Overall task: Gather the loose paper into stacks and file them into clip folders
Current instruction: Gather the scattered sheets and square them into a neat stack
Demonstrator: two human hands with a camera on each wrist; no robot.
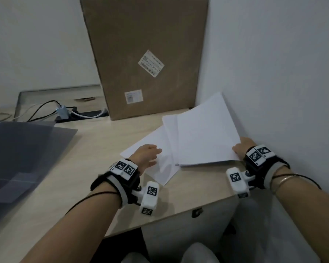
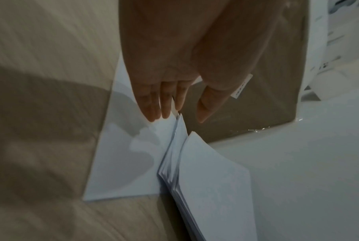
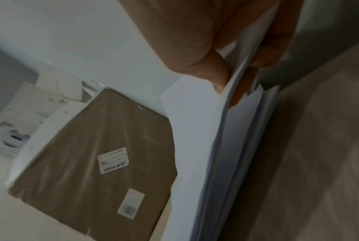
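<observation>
- Paper stack (image 1: 205,133) sat on the desk (image 1: 95,149) just right of the cardboard box (image 1: 146,54), its far corner touching the white wall and its near right corner lifted off the wood.
- The right hand (image 1: 242,149) gripped that near right corner, thumb on top of the sheets and fingers curled beneath them; the right wrist view showed the thumb (image 3: 217,71) pressed on the top page, with the sheet edges fanned slightly apart.
- A loose sheet (image 1: 156,164) lay flat on the desk in front of the box, its right edge tucked under the stack.
- The left hand (image 1: 147,155) was over this loose sheet, relaxed and holding nothing, its fingers (image 2: 151,104) straight and close together, pointing toward the stack's left edge.
- In the left wrist view the fingertips seemed to hover just above the sheet, casting a shadow on it, though the blur left contact uncertain.
- A translucent grey clip folder (image 1: 27,154) lay flat on the desk well to the left of the box, apart from both hands.
- The box itself stood upright against the wall, with two white labels (image 1: 150,63) on its front face.
- Left of the box, cables (image 1: 46,109) and a small grey adapter (image 1: 63,112) lay near the desk's back edge.
</observation>
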